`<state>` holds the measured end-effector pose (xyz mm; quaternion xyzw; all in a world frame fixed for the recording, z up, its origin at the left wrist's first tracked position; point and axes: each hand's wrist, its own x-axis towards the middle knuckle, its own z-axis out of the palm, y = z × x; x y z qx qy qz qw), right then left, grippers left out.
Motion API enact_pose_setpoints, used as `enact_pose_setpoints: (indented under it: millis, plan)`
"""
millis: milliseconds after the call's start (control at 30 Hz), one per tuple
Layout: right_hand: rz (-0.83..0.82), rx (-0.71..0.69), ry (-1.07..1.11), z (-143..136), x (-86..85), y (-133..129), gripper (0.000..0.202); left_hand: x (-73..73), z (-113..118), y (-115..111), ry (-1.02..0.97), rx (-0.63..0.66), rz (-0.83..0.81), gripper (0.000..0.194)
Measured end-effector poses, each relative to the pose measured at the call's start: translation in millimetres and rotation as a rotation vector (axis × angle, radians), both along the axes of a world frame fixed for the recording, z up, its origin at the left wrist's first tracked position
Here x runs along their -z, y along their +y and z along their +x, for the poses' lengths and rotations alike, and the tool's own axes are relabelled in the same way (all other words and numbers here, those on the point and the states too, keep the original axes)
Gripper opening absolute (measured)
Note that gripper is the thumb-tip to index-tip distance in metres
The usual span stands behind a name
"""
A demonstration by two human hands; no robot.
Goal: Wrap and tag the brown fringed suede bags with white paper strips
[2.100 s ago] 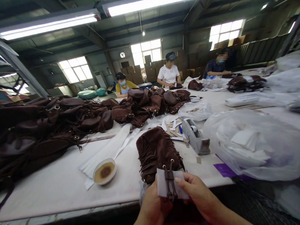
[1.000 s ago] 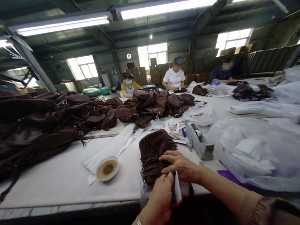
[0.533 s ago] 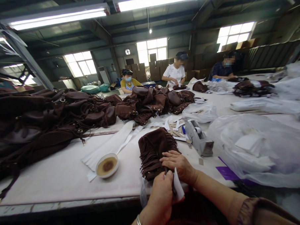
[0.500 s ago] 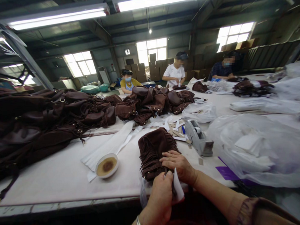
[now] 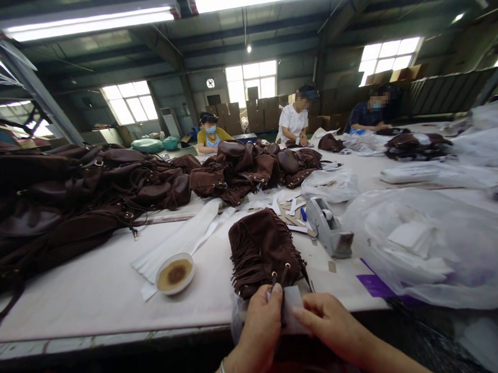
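Note:
A dark brown fringed bag (image 5: 265,241) lies on the white table in front of me, two metal eyelets showing near its lower end. At that end my left hand (image 5: 261,323) is closed on the bag's dark strap and the edge of a white paper piece (image 5: 293,303). My right hand (image 5: 331,317) pinches the right side of the same paper, thumb on top. Thin clear plastic shows under the bag beside my left hand.
A grey tape dispenser (image 5: 329,230) and a large plastic bag (image 5: 433,250) are right. A bowl of brownish paste (image 5: 175,273) sits left by white strips (image 5: 181,244). Brown bags (image 5: 68,200) are heaped left and behind. Three people work across the table.
My right hand has come off the bag's fringe, moved down toward me, and taken hold of the paper. The bag's eyelets are now uncovered. My left hand keeps its hold.

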<state>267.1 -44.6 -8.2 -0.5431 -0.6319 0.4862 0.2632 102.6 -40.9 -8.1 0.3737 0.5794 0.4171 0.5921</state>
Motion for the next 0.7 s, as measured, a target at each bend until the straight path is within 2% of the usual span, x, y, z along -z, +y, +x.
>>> enact_pose_setpoints:
  millis: [167, 267, 367, 467, 700]
  plan:
    - [-0.174, 0.180, 0.098, -12.9, 6.7, -1.3, 0.040, -5.9, -10.5, 0.1, -0.502, 0.022, -0.194, 0.056]
    - [-0.192, 0.220, 0.135, -15.1, 9.1, -1.4, 0.040, -10.1, -25.9, -4.5, -0.671, 0.044, -0.297, 0.060]
    - [-0.186, 0.229, 0.137, -17.3, 8.8, -4.6, 0.040, -11.8, -32.2, -12.8, -0.670, -0.008, -0.350, 0.046]
    - [-0.172, 0.221, 0.109, -19.2, 6.5, -6.0, 0.040, -13.9, -27.2, -18.6, -0.594, -0.009, -0.372, 0.036]
    - [-0.014, 0.198, 0.051, -23.9, 4.1, 5.6, 0.040, -15.9, -13.2, -15.3, -0.482, 0.056, -0.316, 0.043]
